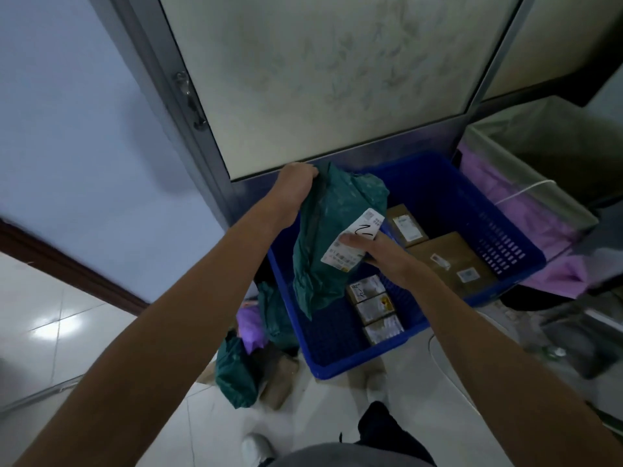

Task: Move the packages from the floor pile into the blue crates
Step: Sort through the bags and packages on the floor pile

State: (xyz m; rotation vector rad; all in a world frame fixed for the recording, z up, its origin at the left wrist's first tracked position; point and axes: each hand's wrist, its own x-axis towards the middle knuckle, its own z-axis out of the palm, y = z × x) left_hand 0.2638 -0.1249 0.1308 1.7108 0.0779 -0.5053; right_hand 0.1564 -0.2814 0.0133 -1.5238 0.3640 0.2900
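A green plastic mailer bag (332,210) with a white shipping label hangs over the left side of the blue crate (468,197). My left hand (295,188) grips the bag's top edge. My right hand (374,252) pinches its lower right side, thumb on the label. Inside the crate lie several cardboard boxes: a large brown one (451,261) at the right, a smaller one (406,225) behind it, and three small labelled boxes (374,308) in a row along the near side. The floor pile (256,352) sits left of the crate, with green and purple bags and brown parcels.
A glass-panelled door (337,79) in a dark frame stands behind the crate. A bin lined with purple plastic (526,183) is at the right. A white cable (448,372) curves on the tiled floor. My legs and shoes (337,443) are at the bottom.
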